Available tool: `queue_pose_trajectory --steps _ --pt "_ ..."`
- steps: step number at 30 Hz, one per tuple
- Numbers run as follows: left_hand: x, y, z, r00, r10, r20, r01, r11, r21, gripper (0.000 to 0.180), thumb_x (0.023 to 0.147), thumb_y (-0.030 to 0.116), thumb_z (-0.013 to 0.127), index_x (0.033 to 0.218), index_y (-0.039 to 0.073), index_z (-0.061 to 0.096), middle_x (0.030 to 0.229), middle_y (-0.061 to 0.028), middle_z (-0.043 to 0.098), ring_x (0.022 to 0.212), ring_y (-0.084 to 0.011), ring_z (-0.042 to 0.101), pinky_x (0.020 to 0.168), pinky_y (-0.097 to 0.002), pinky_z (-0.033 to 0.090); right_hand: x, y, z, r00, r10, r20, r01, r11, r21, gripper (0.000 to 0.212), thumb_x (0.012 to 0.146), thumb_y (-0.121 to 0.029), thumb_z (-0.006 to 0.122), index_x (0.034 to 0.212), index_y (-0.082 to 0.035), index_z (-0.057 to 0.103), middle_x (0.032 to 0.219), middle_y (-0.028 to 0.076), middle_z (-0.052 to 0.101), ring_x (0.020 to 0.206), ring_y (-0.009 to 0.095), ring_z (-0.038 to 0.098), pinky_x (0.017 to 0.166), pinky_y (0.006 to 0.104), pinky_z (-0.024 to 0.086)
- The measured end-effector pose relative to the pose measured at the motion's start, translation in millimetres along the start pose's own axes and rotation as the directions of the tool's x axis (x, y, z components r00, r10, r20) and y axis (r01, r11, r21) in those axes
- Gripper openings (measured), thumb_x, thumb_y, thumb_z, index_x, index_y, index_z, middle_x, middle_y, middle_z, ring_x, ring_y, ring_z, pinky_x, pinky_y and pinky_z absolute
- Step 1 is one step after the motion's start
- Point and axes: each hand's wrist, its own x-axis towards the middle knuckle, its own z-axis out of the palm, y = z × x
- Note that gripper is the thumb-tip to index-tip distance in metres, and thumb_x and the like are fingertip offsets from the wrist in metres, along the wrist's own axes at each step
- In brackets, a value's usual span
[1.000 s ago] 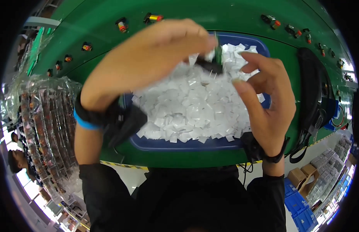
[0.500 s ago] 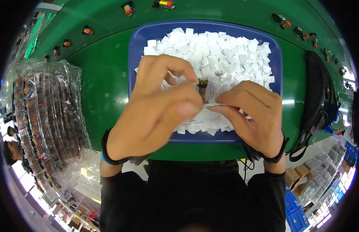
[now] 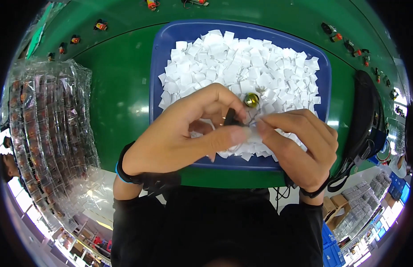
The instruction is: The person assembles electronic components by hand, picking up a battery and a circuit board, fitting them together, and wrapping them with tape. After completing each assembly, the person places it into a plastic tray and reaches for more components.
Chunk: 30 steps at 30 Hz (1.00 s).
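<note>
Over a blue tray (image 3: 155,95) heaped with small white paper squares (image 3: 242,62), my two hands meet near the front. My left hand (image 3: 193,129) is closed, pinching a small dark block (image 3: 229,117) between thumb and fingers. A shiny gold-green cylinder (image 3: 251,100) sits just past its fingertips, with thin wires below it. It seems joined to the block, but blur hides how. My right hand (image 3: 304,147) is closed too, thumb and forefinger pressed together beside the wires. A whitish blur lies between the hands, so what the right fingertips pinch cannot be made out.
Clear plastic packaging with many pockets (image 3: 50,129) stands at the left. Small red and yellow parts with wires (image 3: 100,26) are scattered along the green table's (image 3: 122,89) far side. A black bag (image 3: 365,107) with a strap lies at the right.
My left hand has turned and come lower and right, so the dark block now shows in its fingers. The gold-green cylinder has shifted right. My right hand has moved slightly nearer to me.
</note>
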Motion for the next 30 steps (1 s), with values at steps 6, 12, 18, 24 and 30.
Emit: queue_pose_trajectory --steps 6,12,18,24,30 --pt "0.6 -5.0 -0.6 0.999 0.036 0.020 -0.038 0.990 0.136 0.031 0.086 0.008 0.075 0.109 0.004 0.056 0.104 -0.0060 0.067 0.081 -0.0103 0.063 0.063 -0.0250 0.050 -3.7 -6.6 -4.7 0.990 0.095 0.103 -0.102 0.993 0.067 0.022 0.071 -0.002 0.082 0.087 -0.002 0.068 0.088 0.011 0.074 0.065 0.020 0.069 0.054 0.0256 0.051" --pt "-3.7 -7.3 11.7 0.988 0.139 -0.072 -0.096 0.903 0.419 0.030 0.087 0.012 0.076 0.109 0.005 0.058 0.100 -0.0056 0.068 0.075 -0.0097 0.064 0.058 -0.0243 0.049 -7.4 -4.3 3.5 0.974 0.193 0.119 -0.201 0.978 0.059 0.022 0.076 0.000 0.079 0.091 -0.001 0.063 0.088 0.010 0.075 0.064 0.018 0.069 0.055 0.0250 0.051" --pt "-4.7 -12.9 8.5 0.979 0.205 0.006 -0.169 0.789 0.591 0.028 0.090 0.013 0.071 0.112 0.004 0.056 0.098 -0.0058 0.068 0.071 -0.0111 0.063 0.059 -0.0242 0.048 -1.4 -7.0 -12.0 0.777 0.616 0.132 -0.625 0.779 0.051 0.023 0.082 0.001 0.072 0.103 0.001 0.063 0.092 0.010 0.075 0.066 0.017 0.069 0.058 0.0245 0.051" --pt "0.2 -17.5 14.0 0.950 0.310 0.049 -0.304 0.872 0.383 0.023 0.093 0.017 0.067 0.108 0.007 0.053 0.073 -0.0053 0.060 0.059 -0.0188 0.059 0.052 -0.0317 0.044 2.0 9.4 -7.0 0.922 0.359 0.143 -0.386 0.846 0.368 0.030 0.086 -0.001 0.068 0.116 0.002 0.064 0.100 0.012 0.074 0.076 0.018 0.070 0.065 0.0268 0.053" --pt "-1.0 -10.4 8.3 0.971 0.200 0.129 -0.234 0.894 0.383 0.017 0.095 0.010 0.060 0.110 0.004 0.054 0.080 -0.0054 0.063 0.062 -0.0134 0.059 0.058 -0.0269 0.044 -6.4 6.3 -1.5 0.870 0.397 0.293 -0.494 0.685 0.536 0.030 0.080 -0.005 0.077 0.109 0.001 0.069 0.095 0.012 0.073 0.082 0.021 0.070 0.069 0.0287 0.053"
